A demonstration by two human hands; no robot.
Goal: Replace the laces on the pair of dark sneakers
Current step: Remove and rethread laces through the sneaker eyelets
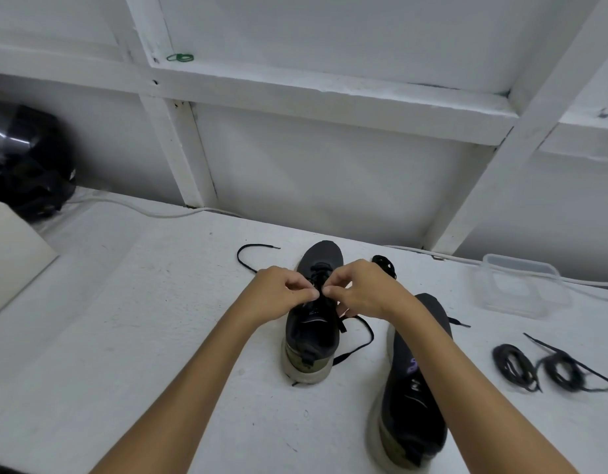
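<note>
Two hands meet over the upright sneaker (312, 331), which stands on the white table (124, 319) with its toe pointing away from the person. The left hand (278, 294) and the right hand (359, 289) both have their fingers curled in tight, fingertips almost touching each other above the shoe's eyelets, each pinching the black lace (355, 340) where it runs through the upper. The lace's loose ends trail off both ways: one curves out past the left hand toward the far side of the table, the other loops down to the right of the shoe's heel. This sneaker is dark grey to black with an olive heel patch and a pale sole. Just to its right lies the second sneaker (412, 398), tipped on its side under the right forearm (a small purple mark shows on its inner side). Farther right of that shoe sit two coiled black laces (549, 367), and a further dark bundle (384, 265) lies just beyond the right hand. A clear plastic box (521, 289) rests well to the right of the upright sneaker.
</note>
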